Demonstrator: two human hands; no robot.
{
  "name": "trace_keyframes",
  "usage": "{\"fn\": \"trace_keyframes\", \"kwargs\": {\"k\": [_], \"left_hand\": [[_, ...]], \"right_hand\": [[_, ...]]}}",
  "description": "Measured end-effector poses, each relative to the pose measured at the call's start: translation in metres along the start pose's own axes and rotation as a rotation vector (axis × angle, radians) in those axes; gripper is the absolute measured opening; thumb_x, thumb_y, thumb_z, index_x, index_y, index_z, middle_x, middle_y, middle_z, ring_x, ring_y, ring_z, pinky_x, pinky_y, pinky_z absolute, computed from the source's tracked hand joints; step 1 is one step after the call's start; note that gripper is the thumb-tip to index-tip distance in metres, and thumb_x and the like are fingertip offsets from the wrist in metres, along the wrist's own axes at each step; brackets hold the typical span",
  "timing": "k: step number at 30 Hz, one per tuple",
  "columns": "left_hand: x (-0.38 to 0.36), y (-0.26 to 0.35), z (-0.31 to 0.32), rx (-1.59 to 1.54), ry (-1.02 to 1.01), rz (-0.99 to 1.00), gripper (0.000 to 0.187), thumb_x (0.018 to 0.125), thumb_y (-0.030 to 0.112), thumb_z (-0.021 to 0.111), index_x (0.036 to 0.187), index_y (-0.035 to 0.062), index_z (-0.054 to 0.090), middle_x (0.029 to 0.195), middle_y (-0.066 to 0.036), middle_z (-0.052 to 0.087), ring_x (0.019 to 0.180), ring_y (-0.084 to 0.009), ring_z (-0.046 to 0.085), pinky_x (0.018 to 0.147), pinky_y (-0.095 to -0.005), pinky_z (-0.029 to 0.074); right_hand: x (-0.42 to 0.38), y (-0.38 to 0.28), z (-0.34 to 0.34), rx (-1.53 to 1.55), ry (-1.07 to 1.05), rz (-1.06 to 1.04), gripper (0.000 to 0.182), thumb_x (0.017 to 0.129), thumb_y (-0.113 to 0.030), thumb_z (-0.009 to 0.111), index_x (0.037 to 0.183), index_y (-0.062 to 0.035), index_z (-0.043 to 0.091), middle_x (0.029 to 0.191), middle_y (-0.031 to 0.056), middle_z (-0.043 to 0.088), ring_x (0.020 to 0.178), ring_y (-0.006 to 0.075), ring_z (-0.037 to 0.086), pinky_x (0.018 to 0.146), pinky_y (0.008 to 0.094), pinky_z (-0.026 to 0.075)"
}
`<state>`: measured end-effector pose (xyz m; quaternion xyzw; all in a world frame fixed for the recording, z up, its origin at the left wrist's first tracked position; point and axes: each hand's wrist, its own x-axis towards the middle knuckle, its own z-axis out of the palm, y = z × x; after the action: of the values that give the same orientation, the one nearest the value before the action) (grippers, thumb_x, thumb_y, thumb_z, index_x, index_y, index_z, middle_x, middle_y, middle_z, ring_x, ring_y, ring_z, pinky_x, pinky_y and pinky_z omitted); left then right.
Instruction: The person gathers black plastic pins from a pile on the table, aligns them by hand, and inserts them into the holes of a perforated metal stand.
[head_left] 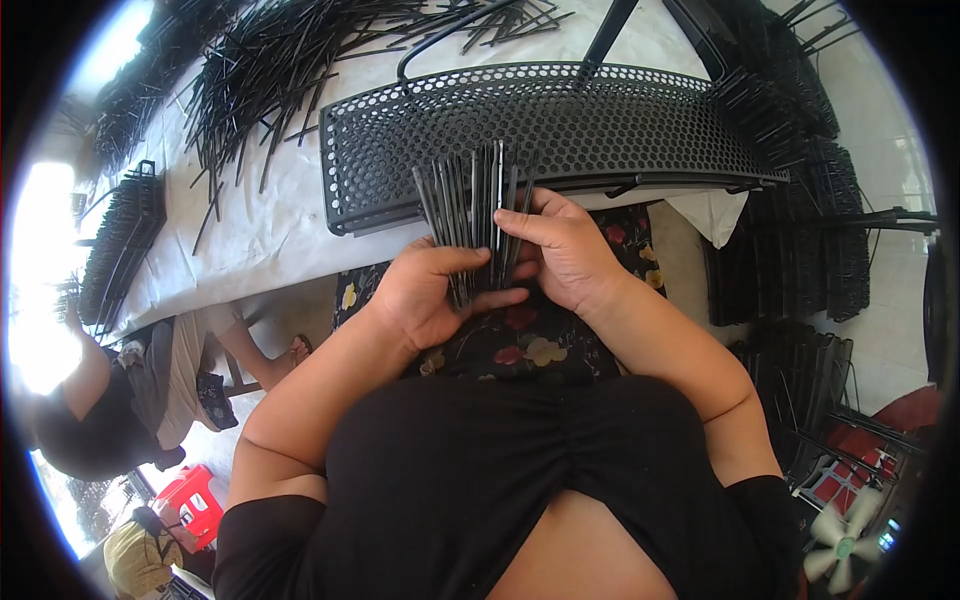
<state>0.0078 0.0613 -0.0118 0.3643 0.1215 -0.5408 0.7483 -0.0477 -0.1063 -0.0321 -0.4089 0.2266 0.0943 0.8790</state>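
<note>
Here the white-covered table [280, 245] is seen reaching under the black perforated rack [450, 110], which is laid lengthwise along the near edge, apparently so that it lies within easy reach. Beyond the rack's left end a loose heap of black strips [250, 85] is spread, its pieces crossed at all angles, as if tipped out to be picked from freely. Farther left of the rack, a neat black stack [125, 240] is set on end, seemingly to save room. And now to the near side of the rack, left of its middle: a bundle of thin black strips [455, 205] is held fanned and roughly upright over the lap, probably so that single strips can be told apart. Its lower left part is clasped by the left hand [425, 290], narrowed around it, the thumb laid across the front and the fingers tucked below; its right side is pinched by the right hand [565, 245], the thumb pressed on the front, perhaps to level or part the strips. Now the count: one table, one rack lying along its near edge, one main heap, one upright stack at the far left, two hands, one bundle. In that bundle more than ten strips are shown, but overlap prevents an exact figure; the heap's strips cannot be counted.
</note>
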Motion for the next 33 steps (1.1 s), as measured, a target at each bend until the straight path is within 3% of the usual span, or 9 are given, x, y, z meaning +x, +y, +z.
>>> {"fn": "trace_keyframes", "kwargs": {"k": [4, 6, 19, 30, 33], "left_hand": [[0.002, -0.001, -0.003, -0.026, 0.006, -0.050, 0.031, 0.094, 0.001, 0.048, 0.124, -0.0005, 0.055, 0.112, -0.019, 0.064, 0.104, -0.0338, 0.065, 0.089, -0.0515, 0.056], [-0.001, -0.003, 0.002, 0.076, 0.035, 0.043, 0.030, 0.095, 0.004, 0.048, 0.124, -0.0008, 0.055, 0.113, -0.019, 0.064, 0.103, -0.0335, 0.065, 0.089, -0.0522, 0.056], [-0.003, 0.000, -0.001, -0.089, -0.067, -0.063, 0.037, 0.091, 0.002, 0.046, 0.127, -0.0028, 0.052, 0.114, -0.021, 0.063, 0.104, -0.0349, 0.065, 0.091, -0.0568, 0.054], [0.006, -0.009, 0.003, 0.300, 0.181, 0.090, 0.026, 0.093, 0.003, 0.056, 0.118, 0.0039, 0.057, 0.103, -0.010, 0.066, 0.086, -0.0247, 0.067, 0.067, -0.0403, 0.061], [0.007, -0.010, 0.003, 0.328, 0.193, 0.108, 0.026, 0.092, 0.001, 0.057, 0.118, -0.0007, 0.056, 0.104, -0.014, 0.066, 0.089, -0.0300, 0.069, 0.070, -0.0431, 0.062]], "right_hand": [[0.000, 0.003, 0.005, 0.043, 0.036, -0.002, 0.017, 0.089, -0.009, 0.066, 0.103, -0.0028, 0.060, 0.090, 0.0074, 0.067, 0.074, 0.0170, 0.068, 0.061, 0.0281, 0.057], [-0.004, -0.002, 0.006, 0.044, 0.003, -0.005, 0.017, 0.089, -0.009, 0.066, 0.103, -0.0025, 0.060, 0.090, 0.0076, 0.067, 0.074, 0.0169, 0.068, 0.061, 0.0282, 0.057], [0.000, -0.002, 0.003, 0.016, 0.023, 0.003, 0.017, 0.087, -0.008, 0.067, 0.102, -0.0016, 0.062, 0.091, 0.0083, 0.068, 0.074, 0.0184, 0.068, 0.057, 0.0293, 0.056], [0.002, 0.000, -0.001, -0.105, 0.091, -0.123, 0.016, 0.085, -0.005, 0.070, 0.098, 0.0012, 0.064, 0.090, 0.0083, 0.069, 0.076, 0.0130, 0.065, 0.068, 0.0264, 0.052], [0.004, 0.002, -0.003, -0.110, 0.072, -0.166, 0.015, 0.085, -0.004, 0.069, 0.097, 0.0019, 0.065, 0.090, 0.0081, 0.069, 0.076, 0.0124, 0.064, 0.068, 0.0258, 0.051]]}}
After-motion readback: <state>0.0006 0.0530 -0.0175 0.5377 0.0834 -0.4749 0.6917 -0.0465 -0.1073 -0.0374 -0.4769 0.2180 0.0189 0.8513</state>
